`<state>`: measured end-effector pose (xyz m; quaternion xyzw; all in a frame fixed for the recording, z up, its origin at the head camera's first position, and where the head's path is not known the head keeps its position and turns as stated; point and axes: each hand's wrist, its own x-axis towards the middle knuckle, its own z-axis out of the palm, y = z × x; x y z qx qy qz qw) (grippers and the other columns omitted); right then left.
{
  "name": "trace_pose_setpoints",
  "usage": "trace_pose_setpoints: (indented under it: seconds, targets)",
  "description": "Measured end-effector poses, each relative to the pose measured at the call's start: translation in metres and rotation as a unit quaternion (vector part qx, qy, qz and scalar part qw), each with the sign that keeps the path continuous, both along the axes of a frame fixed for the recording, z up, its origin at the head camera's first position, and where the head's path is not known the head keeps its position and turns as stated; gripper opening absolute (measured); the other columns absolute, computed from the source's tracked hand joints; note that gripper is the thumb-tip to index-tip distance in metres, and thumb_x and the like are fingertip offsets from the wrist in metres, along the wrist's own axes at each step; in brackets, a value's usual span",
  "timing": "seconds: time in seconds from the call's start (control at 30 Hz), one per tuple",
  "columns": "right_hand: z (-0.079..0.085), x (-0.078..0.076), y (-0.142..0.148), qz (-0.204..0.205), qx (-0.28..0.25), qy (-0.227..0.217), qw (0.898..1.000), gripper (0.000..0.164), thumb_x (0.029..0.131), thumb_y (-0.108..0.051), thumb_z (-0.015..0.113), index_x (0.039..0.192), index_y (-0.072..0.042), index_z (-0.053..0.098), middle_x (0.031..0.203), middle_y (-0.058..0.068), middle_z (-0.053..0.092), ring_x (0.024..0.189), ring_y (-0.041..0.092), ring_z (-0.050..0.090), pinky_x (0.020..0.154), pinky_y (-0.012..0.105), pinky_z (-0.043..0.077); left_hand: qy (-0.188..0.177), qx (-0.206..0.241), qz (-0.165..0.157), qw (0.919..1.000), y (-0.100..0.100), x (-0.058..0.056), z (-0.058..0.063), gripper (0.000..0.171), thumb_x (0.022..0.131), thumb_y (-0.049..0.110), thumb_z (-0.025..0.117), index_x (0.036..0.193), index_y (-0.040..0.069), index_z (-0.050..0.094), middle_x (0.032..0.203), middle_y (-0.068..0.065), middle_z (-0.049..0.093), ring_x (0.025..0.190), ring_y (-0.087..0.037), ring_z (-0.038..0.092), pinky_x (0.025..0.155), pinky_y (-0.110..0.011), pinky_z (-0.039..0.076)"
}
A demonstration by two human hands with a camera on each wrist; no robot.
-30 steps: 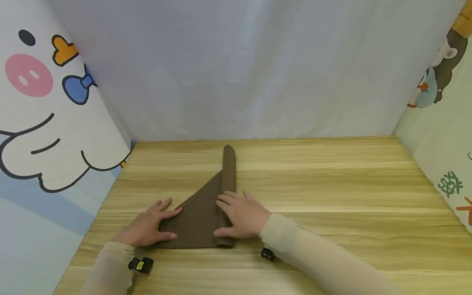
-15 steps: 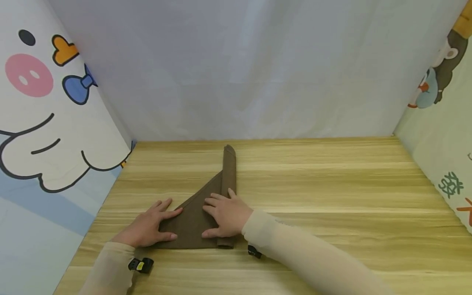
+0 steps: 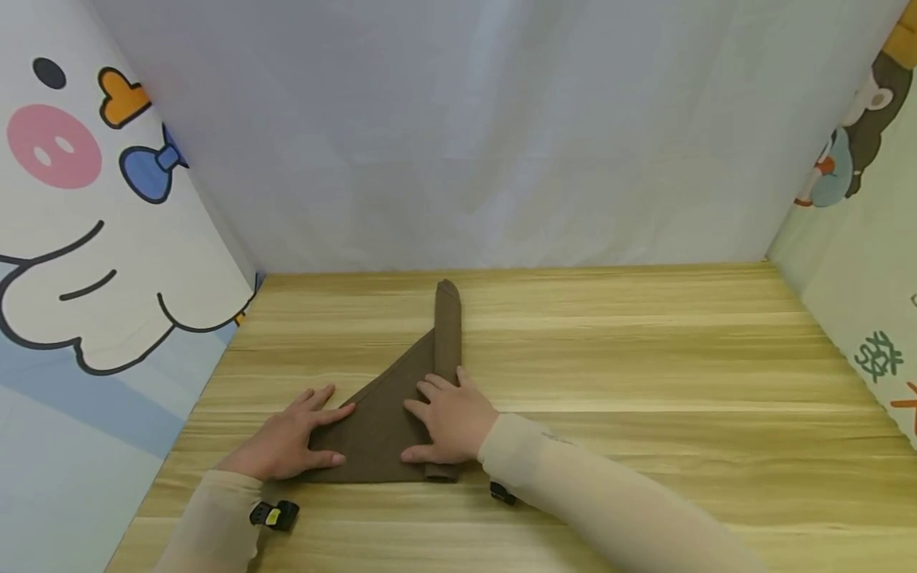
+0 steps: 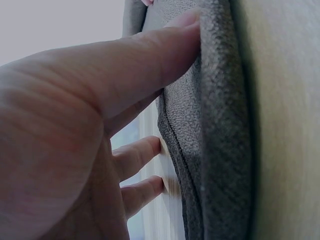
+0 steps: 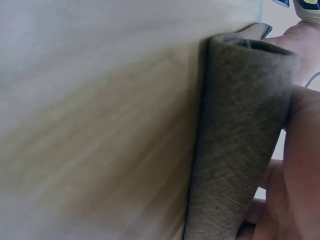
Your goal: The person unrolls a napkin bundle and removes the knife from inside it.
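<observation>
A brown cloth (image 3: 376,438) lies on the table, flat and tapering toward the left. Its right side is rolled into a narrow tube (image 3: 448,326) that points away from me; the open end of this roll (image 5: 245,100) shows in the right wrist view. My left hand (image 3: 286,438) rests spread at the cloth's left corner, thumb and index finger on the fabric; in the left wrist view its other fingertips (image 4: 155,145) touch the table beyond the edge. Across the roll lies my right hand (image 3: 454,418), fingers extended left over the flat part. My right palm is hidden.
The wood-grain table (image 3: 630,350) stretches to the right of the cloth. A pale curtain (image 3: 501,135) stands behind it. Printed panels flank both sides, a cartoon one (image 3: 129,263) at left and a pale green one (image 3: 852,294) at right.
My right hand slid left over the roll onto the flat cloth, then shifted slightly back right. My left hand stayed put, and the roll looks nearly unchanged.
</observation>
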<state>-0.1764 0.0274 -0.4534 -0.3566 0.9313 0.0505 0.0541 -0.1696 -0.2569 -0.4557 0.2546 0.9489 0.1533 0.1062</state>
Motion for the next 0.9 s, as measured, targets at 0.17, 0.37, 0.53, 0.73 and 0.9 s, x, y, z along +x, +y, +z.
trace_pose_setpoints:
  seconds: [0.17,0.37,0.53,0.73,0.9]
  targets:
    - [-0.001,0.001,0.007,0.0,0.002,0.02,1.0,0.084,0.084,-0.081,0.033,0.143,-0.024,0.048,0.147,0.004,0.043,0.14,0.022,0.031,0.107,0.058,0.027,0.001,0.001,-0.001,1.0,0.0,0.0,0.0,0.073,0.077,0.047,0.077,0.14,0.018,0.053,0.15,-0.028,0.029,0.133,-0.056,0.024,0.089,-0.073,0.033]
    - [0.001,0.005,0.016,-0.004,-0.015,0.019,1.0,0.083,0.085,-0.079,0.036,0.138,-0.017,0.054,0.145,0.005,0.047,0.139,0.023,0.032,0.106,0.058,0.029,0.0,0.0,-0.001,1.0,0.0,0.0,0.0,0.073,0.077,0.046,0.077,0.14,0.017,0.053,0.151,-0.027,0.029,0.133,-0.056,0.024,0.088,-0.074,0.032]
    - [0.001,0.006,0.024,-0.004,-0.025,0.026,0.999,0.084,0.086,-0.078,0.036,0.134,-0.013,0.058,0.144,0.004,0.047,0.139,0.024,0.033,0.106,0.057,0.029,0.0,0.002,-0.001,1.0,0.0,0.0,0.0,0.073,0.078,0.046,0.077,0.141,0.017,0.053,0.151,-0.027,0.028,0.133,-0.056,0.024,0.088,-0.075,0.032]
    - [0.005,0.009,0.037,-0.016,-0.041,0.014,0.999,0.084,0.086,-0.077,0.039,0.134,-0.011,0.058,0.146,0.004,0.045,0.14,0.024,0.031,0.108,0.057,0.027,0.001,0.001,0.0,1.0,-0.001,0.0,-0.001,0.073,0.078,0.047,0.076,0.141,0.017,0.052,0.151,-0.026,0.028,0.134,-0.056,0.024,0.089,-0.074,0.032]
    - [0.008,0.011,0.05,-0.026,-0.055,0.001,0.998,0.084,0.086,-0.076,0.041,0.136,-0.01,0.056,0.148,0.004,0.042,0.141,0.024,0.029,0.108,0.058,0.024,-0.003,0.002,0.002,1.0,-0.002,0.0,-0.001,0.074,0.078,0.046,0.076,0.141,0.017,0.052,0.152,-0.026,0.027,0.134,-0.055,0.022,0.09,-0.074,0.031]
